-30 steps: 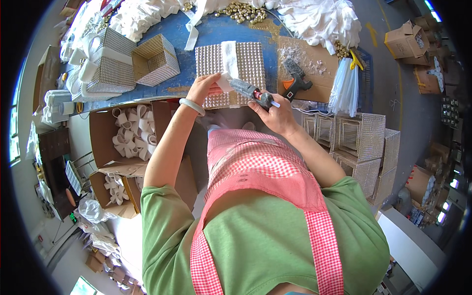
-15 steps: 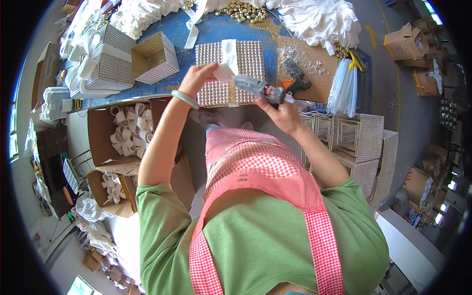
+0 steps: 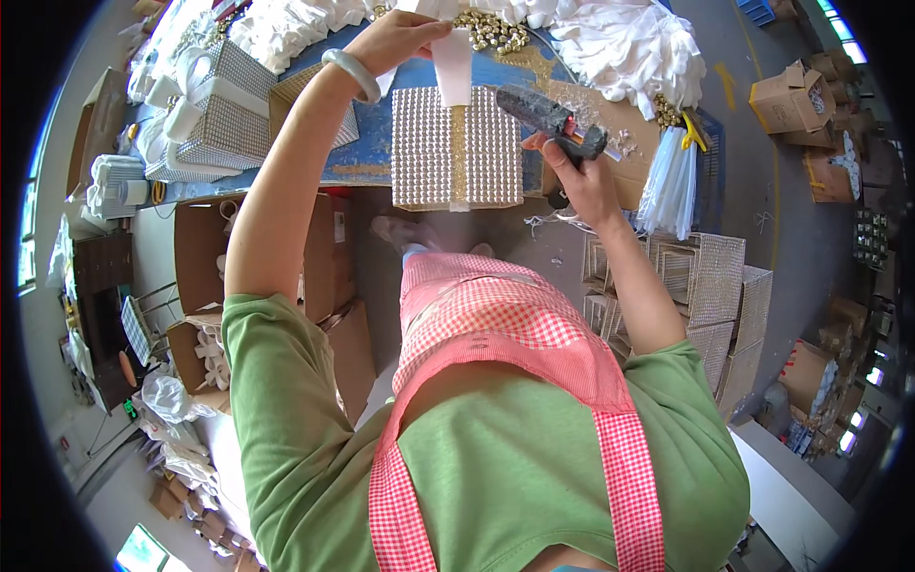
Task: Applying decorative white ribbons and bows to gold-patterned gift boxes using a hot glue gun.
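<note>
A square box [image 3: 424,143] covered in rows of silvery beads sits at the table's near edge. A glittery gold-toned strip [image 3: 459,148] runs down its middle. My left hand [image 3: 405,40], at the box's far side, pinches a white ribbon [image 3: 454,71] and holds it raised; its lower end meets the box near the far end of the strip. My right hand [image 3: 583,181] is closed around the handle of a dark, crusted glue gun [image 3: 538,110]. The gun's nose points left, over the box's far right corner.
Beaded boxes with white ribbon [image 3: 224,119] stand left on the blue table [image 3: 367,157]. Gold bells [image 3: 491,33] and white fabric [image 3: 624,52] lie at the back. Clear sticks [image 3: 670,181] hang right, above stacked frames [image 3: 715,281]. Cardboard cartons [image 3: 200,248] stand below left.
My left hand has moved away from me, lifting the ribbon off the box's middle and baring the gold-toned strip. My right hand has moved right and slightly away with the glue gun.
</note>
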`<state>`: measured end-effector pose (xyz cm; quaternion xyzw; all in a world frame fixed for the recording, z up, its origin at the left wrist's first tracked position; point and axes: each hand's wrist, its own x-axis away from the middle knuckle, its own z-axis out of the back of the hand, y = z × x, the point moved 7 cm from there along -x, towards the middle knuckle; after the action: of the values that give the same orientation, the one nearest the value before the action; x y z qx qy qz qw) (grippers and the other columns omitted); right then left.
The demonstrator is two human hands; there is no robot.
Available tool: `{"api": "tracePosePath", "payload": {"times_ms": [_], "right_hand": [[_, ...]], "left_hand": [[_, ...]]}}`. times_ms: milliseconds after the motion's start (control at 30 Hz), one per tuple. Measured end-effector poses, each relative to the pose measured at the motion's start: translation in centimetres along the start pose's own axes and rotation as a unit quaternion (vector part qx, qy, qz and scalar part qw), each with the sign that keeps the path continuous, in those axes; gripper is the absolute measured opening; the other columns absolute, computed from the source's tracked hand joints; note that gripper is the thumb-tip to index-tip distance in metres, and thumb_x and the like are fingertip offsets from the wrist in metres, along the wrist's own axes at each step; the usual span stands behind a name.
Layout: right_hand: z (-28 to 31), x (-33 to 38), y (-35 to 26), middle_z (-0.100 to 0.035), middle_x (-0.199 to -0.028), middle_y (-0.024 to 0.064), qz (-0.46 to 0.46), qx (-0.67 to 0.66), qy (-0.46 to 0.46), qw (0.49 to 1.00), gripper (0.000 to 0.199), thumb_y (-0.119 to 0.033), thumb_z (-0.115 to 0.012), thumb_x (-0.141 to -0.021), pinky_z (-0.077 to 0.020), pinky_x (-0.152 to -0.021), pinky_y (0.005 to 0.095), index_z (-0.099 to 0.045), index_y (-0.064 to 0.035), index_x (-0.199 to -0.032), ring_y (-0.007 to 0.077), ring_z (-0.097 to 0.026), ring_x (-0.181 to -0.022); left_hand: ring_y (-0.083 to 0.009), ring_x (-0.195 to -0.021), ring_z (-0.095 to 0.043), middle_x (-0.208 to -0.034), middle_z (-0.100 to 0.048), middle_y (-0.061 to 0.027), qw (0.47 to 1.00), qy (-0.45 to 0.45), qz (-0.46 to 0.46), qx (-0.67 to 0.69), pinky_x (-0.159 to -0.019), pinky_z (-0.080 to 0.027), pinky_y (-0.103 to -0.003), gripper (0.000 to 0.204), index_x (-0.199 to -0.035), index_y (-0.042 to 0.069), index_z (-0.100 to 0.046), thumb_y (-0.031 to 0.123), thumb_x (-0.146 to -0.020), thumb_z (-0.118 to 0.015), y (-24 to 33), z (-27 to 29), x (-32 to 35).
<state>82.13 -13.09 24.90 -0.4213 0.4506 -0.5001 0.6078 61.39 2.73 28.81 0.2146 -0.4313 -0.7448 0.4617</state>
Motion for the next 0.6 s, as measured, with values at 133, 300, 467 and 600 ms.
{"api": "tracePosePath", "payload": {"times_ms": [133, 300, 467, 600], "right_hand": [[-0.2, -0.9, -1.6, -0.066, -0.08, 0.0098, 0.047, 0.075, 0.019, 0.996, 0.028, -0.028, -0.059, -0.087, -0.047, -0.069, 0.0296, -0.064, -0.0014, -0.094, 0.0192, -0.063, -0.075], [-0.5, -1.9, -2.6, -0.063, -0.07, 0.0117, 0.122, 0.187, 0.03, 0.974, 0.024, -0.026, -0.064, -0.082, -0.0464, -0.055, 0.0347, -0.063, -0.0033, -0.091, 0.0282, -0.061, -0.061], [-1.1, -3.1, -3.8, -0.063, -0.069, 0.0112, 0.162, 0.263, 0.045, 0.95, 0.023, -0.027, -0.066, -0.08, -0.0467, -0.055, 0.0359, -0.064, -0.006, -0.089, 0.0301, -0.061, -0.061], [-1.3, -3.6, -3.9, -0.063, -0.069, 0.0109, 0.138, 0.262, 0.045, 0.954, 0.023, -0.028, -0.066, -0.08, -0.0468, -0.055, 0.0357, -0.065, -0.0065, -0.087, 0.03, -0.061, -0.061]], "left_hand": [[-0.021, -0.094, -0.063, -0.101, -0.064, -0.0132, 1.0, 0.001, 0.002, 0.027, -0.091, -0.044, -0.029, 0.048, -0.112, -0.002, -0.059, 0.039, -0.088, -0.054, -3.4, 0.9, -2.0], [-0.0211, -0.093, -0.063, -0.1, -0.064, -0.0132, 1.0, -0.003, -0.011, 0.022, -0.089, -0.045, -0.029, 0.047, -0.112, -0.002, -0.059, 0.038, -0.088, -0.054, -0.4, 0.2, -1.0], [-0.0209, -0.092, -0.063, -0.1, -0.065, -0.0135, 0.999, -0.006, -0.018, 0.03, -0.088, -0.046, -0.028, 0.047, -0.112, -0.002, -0.059, 0.038, -0.088, -0.054, -0.6, 0.1, -0.7], [-0.0205, -0.093, -0.063, -0.1, -0.065, -0.0138, 1.0, -0.003, -0.01, 0.016, -0.09, -0.045, -0.029, 0.046, -0.112, 0.0, -0.06, 0.038, -0.088, -0.054, -0.4, 0.0, -0.6]]}}
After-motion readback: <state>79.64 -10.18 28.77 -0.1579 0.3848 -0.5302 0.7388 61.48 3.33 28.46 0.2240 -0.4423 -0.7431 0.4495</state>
